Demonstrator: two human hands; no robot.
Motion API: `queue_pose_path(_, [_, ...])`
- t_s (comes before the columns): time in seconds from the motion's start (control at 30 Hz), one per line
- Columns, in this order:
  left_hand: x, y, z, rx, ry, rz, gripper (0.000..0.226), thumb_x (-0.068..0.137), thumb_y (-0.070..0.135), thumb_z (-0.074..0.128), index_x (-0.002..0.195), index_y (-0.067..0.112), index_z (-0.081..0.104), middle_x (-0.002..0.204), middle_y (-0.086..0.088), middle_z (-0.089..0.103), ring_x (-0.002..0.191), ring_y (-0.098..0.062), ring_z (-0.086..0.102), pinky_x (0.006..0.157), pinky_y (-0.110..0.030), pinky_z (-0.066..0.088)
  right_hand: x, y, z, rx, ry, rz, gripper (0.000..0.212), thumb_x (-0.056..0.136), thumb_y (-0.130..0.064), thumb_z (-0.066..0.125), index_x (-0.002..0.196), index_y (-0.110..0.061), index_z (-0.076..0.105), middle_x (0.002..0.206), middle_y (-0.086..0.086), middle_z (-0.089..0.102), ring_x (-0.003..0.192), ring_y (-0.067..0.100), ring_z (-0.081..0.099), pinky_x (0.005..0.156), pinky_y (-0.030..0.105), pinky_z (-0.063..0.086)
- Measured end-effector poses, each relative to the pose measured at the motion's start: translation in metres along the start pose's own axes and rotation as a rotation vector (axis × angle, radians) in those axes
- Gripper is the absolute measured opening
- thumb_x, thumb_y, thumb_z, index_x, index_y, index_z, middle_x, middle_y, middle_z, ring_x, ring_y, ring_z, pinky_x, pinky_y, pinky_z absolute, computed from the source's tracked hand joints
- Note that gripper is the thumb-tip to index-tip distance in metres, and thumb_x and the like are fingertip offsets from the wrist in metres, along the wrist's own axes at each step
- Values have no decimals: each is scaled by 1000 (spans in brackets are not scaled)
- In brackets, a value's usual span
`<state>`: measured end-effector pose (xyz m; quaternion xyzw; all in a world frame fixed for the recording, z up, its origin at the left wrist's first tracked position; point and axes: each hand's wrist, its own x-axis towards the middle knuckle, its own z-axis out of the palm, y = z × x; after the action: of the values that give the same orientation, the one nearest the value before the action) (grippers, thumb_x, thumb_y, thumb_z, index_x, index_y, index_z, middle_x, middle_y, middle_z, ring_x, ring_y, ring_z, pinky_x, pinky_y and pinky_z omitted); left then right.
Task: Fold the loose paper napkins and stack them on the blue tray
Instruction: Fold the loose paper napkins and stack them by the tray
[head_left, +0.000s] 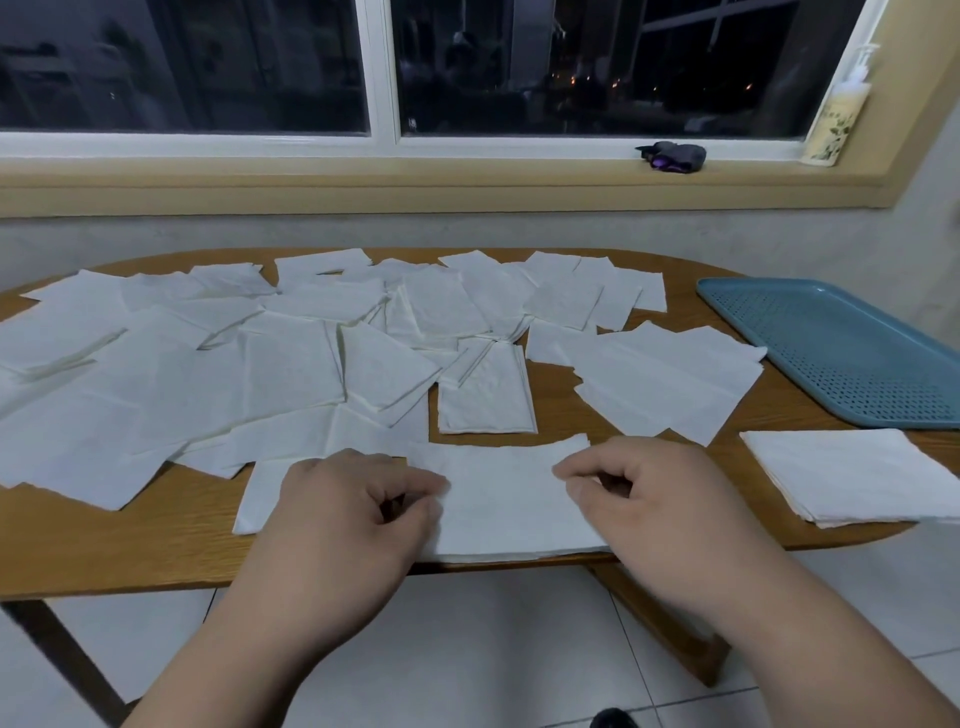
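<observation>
One napkin (498, 499) at the near table (130, 545) edge.
Your left hand (353, 514) and right hand (649, 504) pinch its sides, fingers curled; loose napkins (291, 364) spread beyond, blue tray (841, 353) far right.

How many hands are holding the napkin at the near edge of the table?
2. The left hand pinches the napkin at its left side; the right hand pinches it at its right side.

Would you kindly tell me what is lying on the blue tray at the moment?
No napkin shows in the blue tray; its perforated floor is bare where seen. Its right end runs out of frame. The folded stack lies apart from it.
</observation>
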<state>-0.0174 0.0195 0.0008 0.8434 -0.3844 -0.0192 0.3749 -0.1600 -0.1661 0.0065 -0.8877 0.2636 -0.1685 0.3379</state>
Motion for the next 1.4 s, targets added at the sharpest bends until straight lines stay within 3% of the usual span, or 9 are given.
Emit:
queue_pose_path(0.1, [0,-5,3,101,-15,40,19,84,27,69,82,46,73,92,36,61,98,3,50,94,-35,40,0,2,1,-100,-11,-28,19,96,-32,58,104,-40,74,95,-29,66,96,-15,53,75,5,44])
queue_pose_path(0.27, [2,-11,8,211,-25,85,16,83,37,59,78,50,68,74,20,61,88,0,50,87,-27,27,0,6,1,-214,-12,-71,24,97,-32,55,115,-37,70,94,-27,61,94,-10,53,78,7,40])
queue_pose_path(0.43, [1,-13,11,300,-19,89,19,78,41,50,75,48,67,67,18,55,80,-3,49,81,-31,29,0,6,3,-270,-15,-74,27,98,-34,53,121,-37,68,89,-21,58,96,-2,53,85,17,45])
queue_pose_path(0.67, [-1,-9,12,336,126,155,13,74,39,61,83,39,71,89,17,49,87,-13,45,76,-36,32,1,6,5,-360,-18,-89,28,99,-42,50,123,-40,64,90,-21,44,89,0,49,73,14,40])
queue_pose_path(0.83, [-3,-11,12,276,17,304,20,82,46,47,79,43,67,88,27,55,87,2,52,82,-33,36,3,9,0,-305,82,-32,19,97,-39,53,103,-37,70,96,-19,48,86,2,53,73,20,50])
queue_pose_path(0.97, [-1,-17,17,274,-7,313,18,80,51,50,80,45,67,88,31,56,89,8,52,79,-28,35,20,29,-18,-432,251,73,31,99,-35,50,126,-33,65,127,-14,54,116,8,44,92,24,41])
queue_pose_path(1.03, [-1,-16,20,278,7,313,19,79,51,49,80,45,67,89,31,56,90,8,52,77,-30,33,27,42,-27,-567,251,160,40,100,-36,44,137,-30,57,140,-10,51,126,15,38,102,31,36])
queue_pose_path(1.17, [-1,-14,26,295,50,323,19,80,49,50,80,45,68,88,29,57,90,5,54,78,-33,34,34,52,-35,-707,234,265,37,102,-34,36,130,-32,60,127,-8,61,118,20,45,93,35,33])
queue_pose_path(1.4, [-1,-10,28,310,67,305,23,80,51,46,77,45,68,86,29,59,86,0,59,78,-34,34,36,57,-33,-775,321,237,33,103,-28,37,109,-37,69,106,-13,65,105,17,49,80,33,26])
